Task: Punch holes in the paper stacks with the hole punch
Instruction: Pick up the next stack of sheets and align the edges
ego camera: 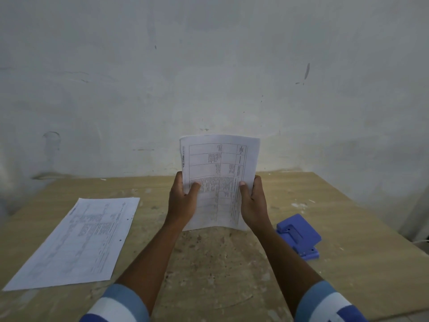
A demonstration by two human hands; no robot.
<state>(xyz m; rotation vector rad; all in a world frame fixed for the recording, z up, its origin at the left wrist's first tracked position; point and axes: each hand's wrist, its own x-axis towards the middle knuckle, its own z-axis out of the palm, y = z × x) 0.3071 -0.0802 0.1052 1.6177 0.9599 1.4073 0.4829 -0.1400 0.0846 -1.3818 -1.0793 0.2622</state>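
I hold a paper stack (218, 168) upright in front of me, printed with a table, its lower edge near the tabletop. My left hand (182, 201) grips its left side and my right hand (253, 203) grips its right side, thumbs on the front. A second paper stack (76, 242) lies flat on the table to the left, with two punched holes along its right edge. The blue hole punch (299, 235) sits on the table to the right of my right forearm, untouched.
The wooden table (209, 263) is stained and stands against a pale wall (209, 77). Its right edge runs diagonally past the hole punch.
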